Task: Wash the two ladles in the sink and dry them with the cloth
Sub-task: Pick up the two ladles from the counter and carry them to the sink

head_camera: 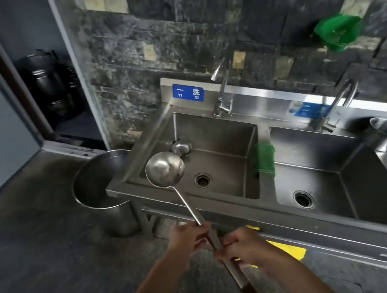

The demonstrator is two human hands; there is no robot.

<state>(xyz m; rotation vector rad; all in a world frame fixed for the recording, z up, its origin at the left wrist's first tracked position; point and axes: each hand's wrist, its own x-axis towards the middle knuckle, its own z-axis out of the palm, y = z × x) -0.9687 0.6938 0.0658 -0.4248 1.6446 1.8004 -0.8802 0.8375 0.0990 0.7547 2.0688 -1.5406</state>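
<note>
Over left basin's front-left corner: big steel ladle [165,169], round bowl dull and smudged, long thin shaft, dark wooden grip at near end. Left hand [188,240] closed round shaft; right hand [243,246] closed round it just below. Second ladle [181,147] bowl-down inside sink [222,141], handle against back-left wall. Green cloth [263,156] draped over divider. Steel pot [101,188] on floor beside sink.
</note>
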